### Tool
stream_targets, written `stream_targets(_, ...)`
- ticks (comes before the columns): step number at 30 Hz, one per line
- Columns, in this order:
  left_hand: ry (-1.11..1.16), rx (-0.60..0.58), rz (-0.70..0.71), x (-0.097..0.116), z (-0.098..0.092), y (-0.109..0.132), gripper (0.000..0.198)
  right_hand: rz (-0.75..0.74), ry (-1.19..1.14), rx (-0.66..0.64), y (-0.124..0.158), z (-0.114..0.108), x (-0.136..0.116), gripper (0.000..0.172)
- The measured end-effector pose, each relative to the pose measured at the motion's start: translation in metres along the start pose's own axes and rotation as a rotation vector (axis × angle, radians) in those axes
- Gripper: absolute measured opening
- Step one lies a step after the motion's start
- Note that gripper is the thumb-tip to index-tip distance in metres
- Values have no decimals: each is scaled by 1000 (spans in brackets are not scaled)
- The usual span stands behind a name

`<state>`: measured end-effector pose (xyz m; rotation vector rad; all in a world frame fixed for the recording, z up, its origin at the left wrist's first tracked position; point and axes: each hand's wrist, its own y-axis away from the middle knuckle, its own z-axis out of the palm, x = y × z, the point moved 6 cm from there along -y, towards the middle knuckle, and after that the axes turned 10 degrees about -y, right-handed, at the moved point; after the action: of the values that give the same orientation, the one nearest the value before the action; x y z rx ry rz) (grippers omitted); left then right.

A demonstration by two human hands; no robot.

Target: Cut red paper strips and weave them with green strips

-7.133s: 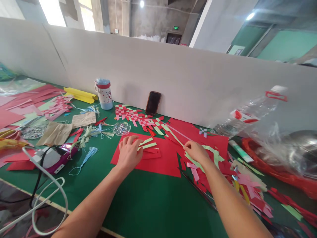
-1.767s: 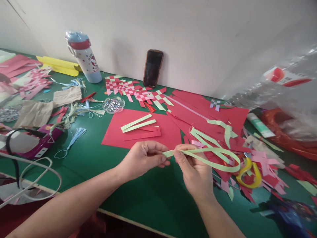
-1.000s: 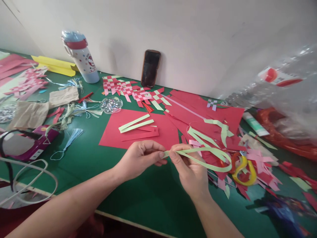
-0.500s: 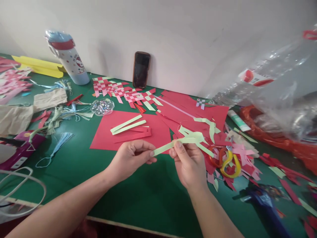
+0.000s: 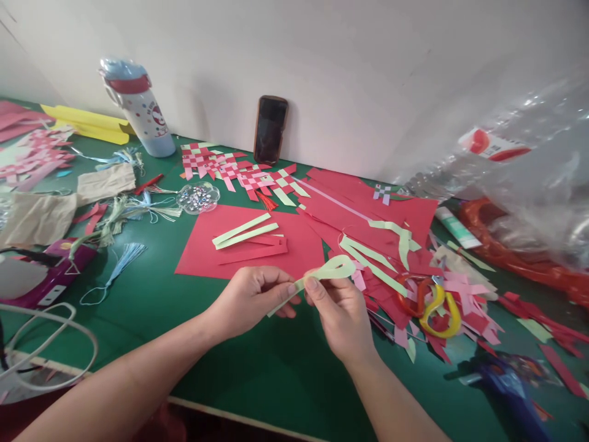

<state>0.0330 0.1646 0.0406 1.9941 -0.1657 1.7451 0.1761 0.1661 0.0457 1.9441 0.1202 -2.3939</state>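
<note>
Both hands pinch one pale green paper strip (image 5: 332, 269) above the front of the green table. The strip bends into a loop at its right end, and its other end pokes out below my left hand (image 5: 257, 299). My right hand (image 5: 338, 310) grips it just behind the loop, thumb on top. Two folded pale green strips (image 5: 246, 233) and red strips (image 5: 271, 247) lie on a red paper sheet (image 5: 202, 245) beyond my left hand. More pale green strips (image 5: 377, 267) rest on paper scraps beyond my right hand.
Scissors with red and yellow handles (image 5: 440, 314) lie among scraps at right. A dark blue tool (image 5: 510, 393) is at front right. Woven paper fish (image 5: 239, 169), a dish of beads (image 5: 197, 197), a phone (image 5: 270, 130) and a bottle (image 5: 142, 113) stand or lie toward the wall.
The strip's right end has closed into a clear loop, and my hands have come closer together. Its left end now shows below my left hand. The view has shifted slightly.
</note>
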Motion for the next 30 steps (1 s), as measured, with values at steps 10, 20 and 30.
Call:
stream_targets(10,-182,64,-45,0,-2,3,21,-41,-67,133,-4,-26,10,23)
stream_targets(20,-160,44,-60,0,-2,3,22,-56,-64,118,-3,-23,6,22)
stream_targets(30,-89,-42,32,0,4,2,18,-125,121,74,1,-10,-5,22)
